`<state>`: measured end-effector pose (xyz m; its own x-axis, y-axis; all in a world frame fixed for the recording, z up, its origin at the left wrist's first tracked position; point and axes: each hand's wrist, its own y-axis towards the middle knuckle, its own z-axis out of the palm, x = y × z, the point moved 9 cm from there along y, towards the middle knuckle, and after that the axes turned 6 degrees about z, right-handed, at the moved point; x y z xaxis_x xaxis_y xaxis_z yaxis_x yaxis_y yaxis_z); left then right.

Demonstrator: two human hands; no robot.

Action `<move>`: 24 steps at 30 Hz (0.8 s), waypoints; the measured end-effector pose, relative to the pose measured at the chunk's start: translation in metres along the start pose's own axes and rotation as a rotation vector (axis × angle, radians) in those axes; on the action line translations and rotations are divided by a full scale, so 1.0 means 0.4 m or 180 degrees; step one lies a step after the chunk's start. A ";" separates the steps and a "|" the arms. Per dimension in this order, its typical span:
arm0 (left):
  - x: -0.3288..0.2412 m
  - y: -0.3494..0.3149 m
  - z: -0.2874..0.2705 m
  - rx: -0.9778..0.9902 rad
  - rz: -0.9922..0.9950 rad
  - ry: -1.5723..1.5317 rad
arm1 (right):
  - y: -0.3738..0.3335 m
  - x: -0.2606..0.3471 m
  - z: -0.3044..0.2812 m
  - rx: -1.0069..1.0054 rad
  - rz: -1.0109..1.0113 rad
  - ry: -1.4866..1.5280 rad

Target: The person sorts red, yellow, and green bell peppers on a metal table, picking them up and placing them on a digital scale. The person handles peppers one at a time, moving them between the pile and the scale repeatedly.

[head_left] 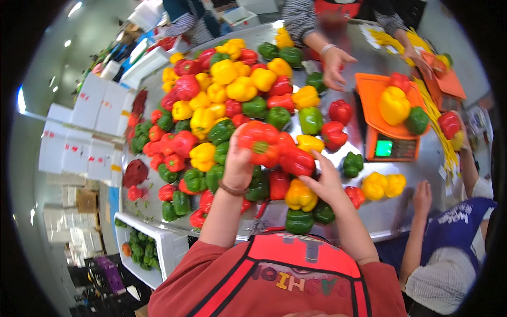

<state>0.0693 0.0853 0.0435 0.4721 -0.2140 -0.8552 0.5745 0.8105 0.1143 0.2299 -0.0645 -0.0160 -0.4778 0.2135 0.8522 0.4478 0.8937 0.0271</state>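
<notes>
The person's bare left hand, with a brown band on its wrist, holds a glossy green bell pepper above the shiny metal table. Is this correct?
Not entirely: the head view shows that the pepper is red, not green. The person's bare left hand, with a brown band on its wrist, holds a glossy red bell pepper above the shiny metal table.

On the green-lit digital scale (409,149) we count one red bell pepper (398,82), one yellow bell pepper (394,105) and one green bell pepper (417,121); just left of it, two red ones (334,135); below it, two yellow ones (374,186).
</notes>
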 end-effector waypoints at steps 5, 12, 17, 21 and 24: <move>0.023 -0.065 0.101 0.1235 -0.0035 0.1937 | 0.005 0.031 -0.007 0.0384 0.0003 0.2378; 0.006 -0.069 0.210 0.2008 0.1167 0.3344 | 0.015 0.102 -0.009 0.1091 0.0313 0.3217; -0.043 -0.065 0.151 0.1634 0.1313 0.3490 | 0.029 0.093 0.008 0.0935 0.0312 0.3220; -0.134 -0.069 -0.059 0.0267 0.1359 0.3555 | 0.023 0.107 0.006 0.0834 0.0217 0.2504; -0.223 -0.123 -0.241 -0.0852 0.1492 0.4225 | 0.009 0.108 0.010 0.0790 0.0110 0.1930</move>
<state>-0.0653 0.1171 0.0654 -0.4692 0.6347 -0.6140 0.3317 0.7710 0.5436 0.2077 -0.0507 0.0186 0.0771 0.0483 0.9959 0.2328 0.9704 -0.0651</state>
